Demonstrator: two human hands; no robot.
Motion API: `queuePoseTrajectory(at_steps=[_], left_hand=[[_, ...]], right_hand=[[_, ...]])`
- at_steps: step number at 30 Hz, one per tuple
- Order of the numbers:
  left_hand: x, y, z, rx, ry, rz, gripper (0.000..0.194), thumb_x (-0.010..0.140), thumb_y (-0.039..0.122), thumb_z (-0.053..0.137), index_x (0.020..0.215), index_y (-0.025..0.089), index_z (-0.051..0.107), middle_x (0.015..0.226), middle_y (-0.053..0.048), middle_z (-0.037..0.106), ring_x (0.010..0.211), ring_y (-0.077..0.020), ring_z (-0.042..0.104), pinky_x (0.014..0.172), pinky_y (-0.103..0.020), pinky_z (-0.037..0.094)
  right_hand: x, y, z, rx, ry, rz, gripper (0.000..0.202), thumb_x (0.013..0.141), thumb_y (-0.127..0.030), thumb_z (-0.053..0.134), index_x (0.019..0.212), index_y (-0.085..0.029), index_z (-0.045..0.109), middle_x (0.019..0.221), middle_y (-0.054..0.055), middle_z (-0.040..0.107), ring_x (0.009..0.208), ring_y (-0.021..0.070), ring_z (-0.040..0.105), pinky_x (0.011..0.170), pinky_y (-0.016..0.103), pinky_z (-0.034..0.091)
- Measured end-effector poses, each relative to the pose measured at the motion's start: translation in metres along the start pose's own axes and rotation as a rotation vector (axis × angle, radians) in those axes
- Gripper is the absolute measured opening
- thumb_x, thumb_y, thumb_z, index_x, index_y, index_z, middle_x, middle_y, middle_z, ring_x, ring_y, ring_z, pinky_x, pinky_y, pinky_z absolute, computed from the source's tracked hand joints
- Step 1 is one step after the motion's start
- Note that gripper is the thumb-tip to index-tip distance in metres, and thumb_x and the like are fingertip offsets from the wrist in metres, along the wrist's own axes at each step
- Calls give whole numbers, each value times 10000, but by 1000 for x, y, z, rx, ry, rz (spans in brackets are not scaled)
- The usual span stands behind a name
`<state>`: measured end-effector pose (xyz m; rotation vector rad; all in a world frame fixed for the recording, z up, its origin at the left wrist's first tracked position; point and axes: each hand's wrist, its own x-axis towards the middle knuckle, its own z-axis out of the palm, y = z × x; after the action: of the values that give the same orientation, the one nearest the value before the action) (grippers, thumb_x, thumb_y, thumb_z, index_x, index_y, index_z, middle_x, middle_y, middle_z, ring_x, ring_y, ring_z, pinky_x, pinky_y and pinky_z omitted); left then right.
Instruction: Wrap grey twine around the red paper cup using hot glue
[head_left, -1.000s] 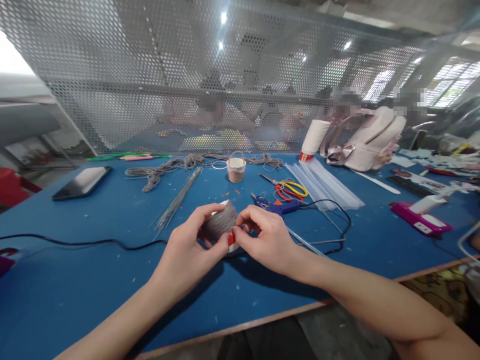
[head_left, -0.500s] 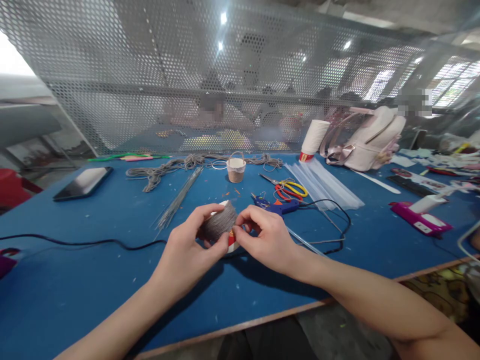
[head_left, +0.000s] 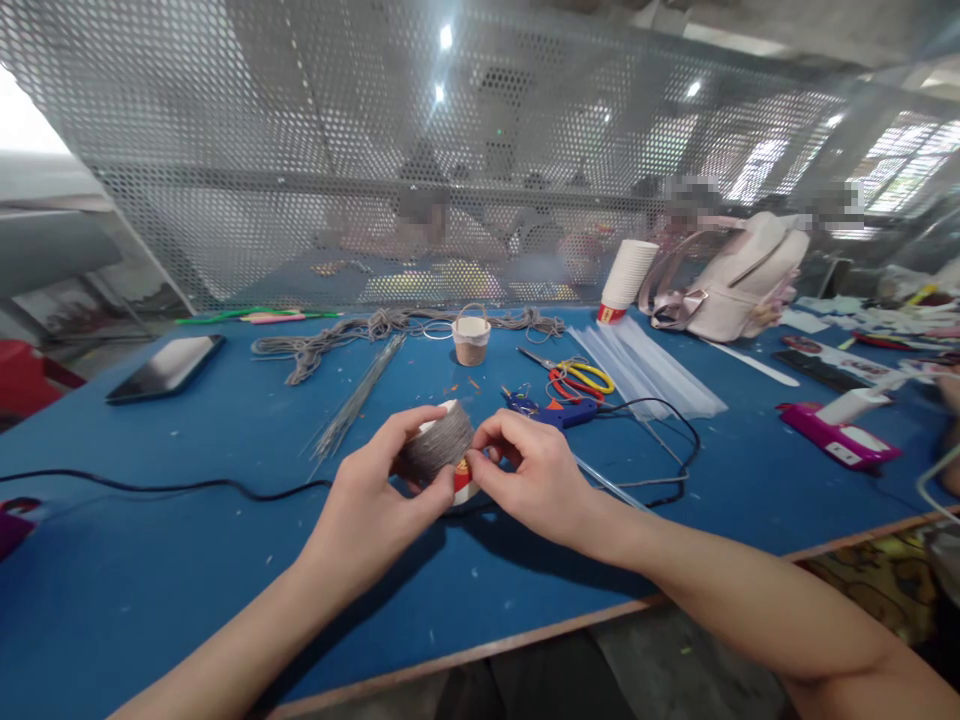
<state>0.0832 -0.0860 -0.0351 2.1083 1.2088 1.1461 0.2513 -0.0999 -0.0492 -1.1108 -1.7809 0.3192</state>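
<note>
A paper cup (head_left: pixel 463 479) lies tilted between my hands, much of its side wound in tight rows of grey cord (head_left: pixel 441 446). A red printed band and a white rim show below the winding. My left hand (head_left: pixel 386 480) grips the cup, with the thumb on the near side and fingers over the far side. At the cup's right edge, my right hand (head_left: pixel 529 475) pinches at the edge of the cord with thumb and forefinger; the strand between the fingertips is mostly hidden. Just beyond lies a blue glue gun (head_left: pixel 562 412).
Scissors (head_left: pixel 581 378), clear plastic strips (head_left: pixel 645 365) and a stack of paper cups (head_left: pixel 628 275) lie to the right. A small basket (head_left: pixel 471 346), thin wires (head_left: pixel 360 395) and loose grey cord (head_left: pixel 300 355) sit behind. A phone (head_left: pixel 166 368) lies left; a purple power strip (head_left: pixel 840 440) lies right.
The cup has turned very slightly in my left hand, showing a little more of its red print. Both hands keep nearly the same place and grip.
</note>
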Motion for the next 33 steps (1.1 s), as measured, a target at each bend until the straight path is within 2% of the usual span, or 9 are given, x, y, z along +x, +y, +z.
queuePoseTrajectory(at_steps=[11, 18, 26, 30, 33], left_hand=[[0, -2, -1, -14, 2, 29, 347, 752, 287, 577, 1093, 225, 586, 959, -1, 686, 735, -133, 635, 650, -230, 529], [3, 2, -9, -136, -72, -67, 320, 798, 302, 473, 1075, 226, 615, 964, -5, 683, 715, -140, 607, 647, -239, 516], [6, -1, -10, -242, -105, -183, 341, 753, 295, 488, 1058, 209, 612, 854, -1, 665, 654, -143, 576, 592, -248, 499], [7, 0, -9, -265, -131, -198, 418, 674, 254, 534, 1084, 194, 592, 959, -31, 672, 731, -167, 609, 604, -263, 512], [7, 0, -9, -237, -160, -180, 473, 671, 279, 573, 1135, 190, 572, 1024, -50, 667, 757, -170, 623, 625, -271, 527]], right_hand=[[1, 1, 0, 34, -16, 42, 72, 769, -162, 587, 715, -192, 551, 668, -39, 561, 593, 89, 489, 596, 209, 394], [1, 1, -3, 87, -42, 45, 53, 774, -162, 569, 732, -189, 551, 684, -34, 559, 606, 92, 487, 599, 214, 399], [2, 2, -4, 131, -23, 24, 53, 753, -154, 549, 798, -183, 547, 714, -22, 568, 594, 91, 482, 552, 206, 395], [1, 2, -3, 112, -6, -18, 63, 748, -146, 579, 783, -185, 544, 709, -27, 561, 604, 88, 483, 551, 198, 392], [2, 1, -4, 98, -3, -45, 70, 754, -129, 581, 769, -187, 546, 712, -27, 562, 608, 89, 485, 558, 200, 398]])
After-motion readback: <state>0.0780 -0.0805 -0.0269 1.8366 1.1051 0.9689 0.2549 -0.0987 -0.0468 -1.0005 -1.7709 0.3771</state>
